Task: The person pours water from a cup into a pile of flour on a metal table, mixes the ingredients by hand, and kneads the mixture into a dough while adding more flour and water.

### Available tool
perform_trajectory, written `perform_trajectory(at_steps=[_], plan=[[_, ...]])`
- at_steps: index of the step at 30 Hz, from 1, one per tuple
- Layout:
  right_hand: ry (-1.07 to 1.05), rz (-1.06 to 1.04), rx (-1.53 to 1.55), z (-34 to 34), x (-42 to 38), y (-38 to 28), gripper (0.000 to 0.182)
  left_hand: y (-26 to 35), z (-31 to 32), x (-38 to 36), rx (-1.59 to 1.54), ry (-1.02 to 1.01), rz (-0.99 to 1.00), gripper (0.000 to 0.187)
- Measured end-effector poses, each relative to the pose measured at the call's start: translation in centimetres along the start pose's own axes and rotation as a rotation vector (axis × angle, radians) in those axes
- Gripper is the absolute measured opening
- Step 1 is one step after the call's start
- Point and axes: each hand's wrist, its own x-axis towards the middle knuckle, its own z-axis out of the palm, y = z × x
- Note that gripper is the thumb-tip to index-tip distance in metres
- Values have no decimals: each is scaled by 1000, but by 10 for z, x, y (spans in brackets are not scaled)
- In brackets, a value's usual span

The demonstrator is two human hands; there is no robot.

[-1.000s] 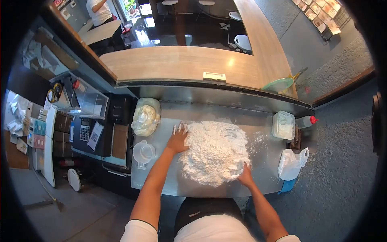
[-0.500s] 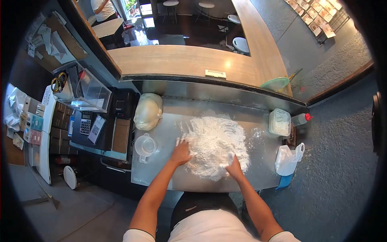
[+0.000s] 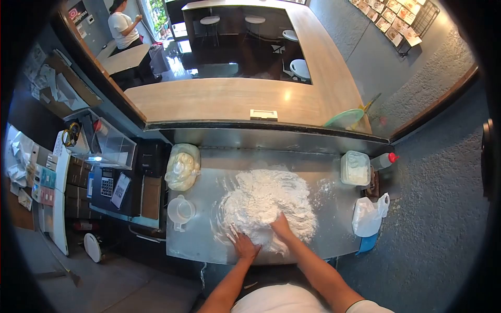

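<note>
A broad mound of white flour [image 3: 263, 195] with a lumpy, crumbly middle lies on the steel worktop [image 3: 209, 229]. At its near left edge my left hand [image 3: 245, 247] rests with spread fingers, their tips dusted with flour against the metal. My right hand [image 3: 282, 227] presses into the near middle of the mound, and most of its fingers are hidden in the flour. Left of the mound stand a clear plastic measuring jug [image 3: 181, 210] and, behind it, a plastic bag of pale, rounded lumps [image 3: 183, 167].
At the right are a tub of white powder [image 3: 356, 168], a red-capped bottle [image 3: 385, 160] and a white plastic bag [image 3: 369, 216]. A low steel wall [image 3: 261, 138] bounds the worktop's back. Beyond the wooden counter [image 3: 224, 96] stands another person [image 3: 123, 27].
My left hand has moved toward me and right, to the mound's near edge. My right hand has shifted left into the flour. The camera view has tilted up, showing more of the room.
</note>
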Motion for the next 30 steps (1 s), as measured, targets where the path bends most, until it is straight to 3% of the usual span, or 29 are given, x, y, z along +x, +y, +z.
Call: perform_trajectory(at_steps=[1, 2, 3, 5, 8, 12, 14, 15, 17, 18, 19, 21, 25, 26, 27, 28, 30], plan=[[-75, -28, -253, -20, 9, 2, 77, 9, 7, 11, -8, 3, 3, 102], [-37, -193, -407, -40, 3, -23, 86, 18, 21, 27, -259, 240, 65, 96], [-40, -195, -416, -60, 7, -26, 86, 26, 33, 40, -509, 478, 121, 90], [37, -116, -951, -96, 21, -23, 102, 37, 34, 67, -469, 496, 117, 79], [-19, -133, -1233, -110, 56, 3, 109, 46, 51, 105, -542, 500, 193, 69], [-142, -56, -1097, -66, 76, -16, 110, 51, 42, 121, -553, 611, 399, 57], [-43, -489, -906, -45, 110, 14, 98, 61, 27, 136, -810, 519, 580, 47], [-38, -488, -900, -43, 101, -4, 98, 62, 15, 138, -804, 518, 585, 47], [-152, -371, -708, -42, 75, -48, 73, 59, -8, 135, -829, 366, 638, 47], [-95, -406, -681, -36, 90, -25, 53, 59, -23, 138, -732, 518, 656, 46], [-98, -401, -675, -37, 77, -34, 53, 54, -38, 136, -726, 511, 654, 46], [-57, -520, -540, -47, 33, -80, 53, 39, -72, 138, -260, 290, 542, 53], [-47, -527, -470, -78, -12, -76, 62, -4, -116, 175, -227, 65, 449, 49], [-46, -464, -569, -82, -19, -62, 68, -15, -117, 185, -71, -51, 433, 44], [-43, -399, -665, -81, -24, -43, 74, -26, -110, 197, 88, -166, 416, 40], [-40, -400, -663, -68, -24, -15, 74, -36, -52, 221, 109, -141, 436, 37], [326, -223, -796, -28, -1, 44, 76, -55, 53, 265, 152, -89, 473, 31]])
